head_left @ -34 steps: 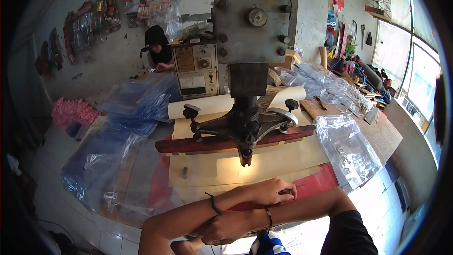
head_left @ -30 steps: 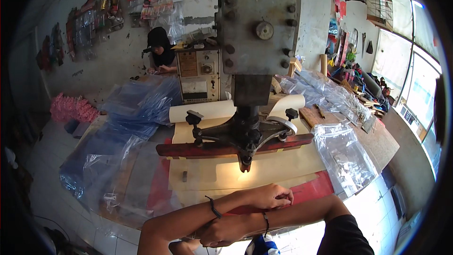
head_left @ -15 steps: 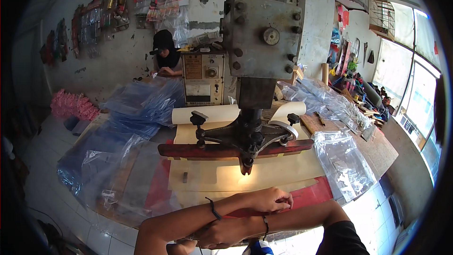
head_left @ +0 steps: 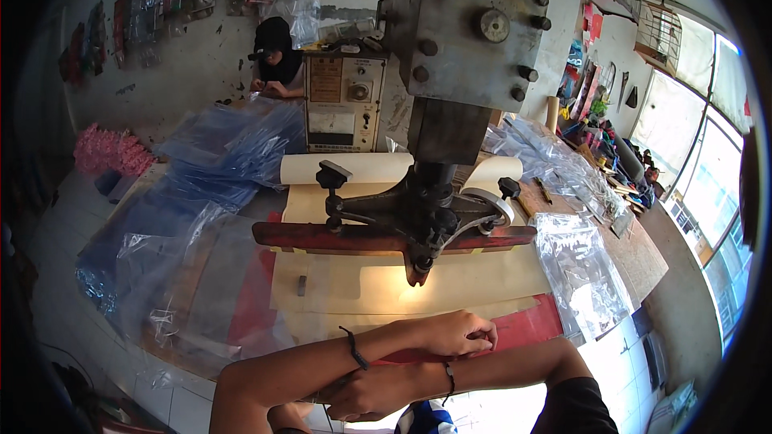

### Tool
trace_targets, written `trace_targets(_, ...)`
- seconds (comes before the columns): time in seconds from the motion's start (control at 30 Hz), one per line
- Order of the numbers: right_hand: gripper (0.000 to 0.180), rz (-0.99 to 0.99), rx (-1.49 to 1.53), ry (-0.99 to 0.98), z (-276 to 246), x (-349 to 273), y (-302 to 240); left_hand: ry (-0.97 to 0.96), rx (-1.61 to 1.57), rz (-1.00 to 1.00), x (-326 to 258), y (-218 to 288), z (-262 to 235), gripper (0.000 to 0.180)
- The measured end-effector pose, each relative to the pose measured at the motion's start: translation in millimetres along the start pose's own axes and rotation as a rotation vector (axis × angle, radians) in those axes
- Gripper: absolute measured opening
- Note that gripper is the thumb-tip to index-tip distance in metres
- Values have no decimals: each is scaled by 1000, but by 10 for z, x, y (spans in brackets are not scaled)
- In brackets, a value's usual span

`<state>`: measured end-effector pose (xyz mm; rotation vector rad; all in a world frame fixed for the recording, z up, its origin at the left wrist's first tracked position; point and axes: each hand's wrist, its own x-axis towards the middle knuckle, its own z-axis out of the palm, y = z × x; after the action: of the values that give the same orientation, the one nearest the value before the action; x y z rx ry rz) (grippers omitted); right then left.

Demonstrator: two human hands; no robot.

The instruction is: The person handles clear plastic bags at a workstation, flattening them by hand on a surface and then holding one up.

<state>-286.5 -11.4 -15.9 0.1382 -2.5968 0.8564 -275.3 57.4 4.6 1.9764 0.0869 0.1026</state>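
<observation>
My forearms lie crossed at the near edge of the worktable. My left hand, at the right end of the crossing, rests on a red sheet with its fingers curled in and nothing seen in them. Lower down, my right hand passes beneath my left forearm; its fingers bend down, partly hidden, and no object shows in them. Beyond the hands, a press head with a long red-brown bar hangs over a cream sheet. A small grey metal piece lies on that sheet.
Clear plastic sheets and a bluish plastic pile cover the left side. A clear plastic bag lies at the right. Behind the press stand a control box and a person at work. Pink material sits far left.
The view has shifted, so the press stands higher and larger in the picture. My crossed arms and both hands keep nearly the same pose.
</observation>
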Motion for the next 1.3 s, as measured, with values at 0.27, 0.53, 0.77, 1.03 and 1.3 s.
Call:
trace_targets(0.27,18,-3,15,9,19,-17,24,-33,-45,-56,-34,169,-63,25)
trace_targets(0.53,16,-6,5,45,84,-25,55,-43,-51,-50,-5,109,-47,28)
trace_targets(0.77,16,-4,-19,24,47,-35,39,-55,-90,-78,-16,137,-63,26)
trace_targets(1.03,16,7,-15,18,31,-25,26,-50,-78,-60,-2,82,-57,26)
trace_targets(1.3,15,10,14,13,32,-23,22,-44,-68,-54,-3,76,-42,27)
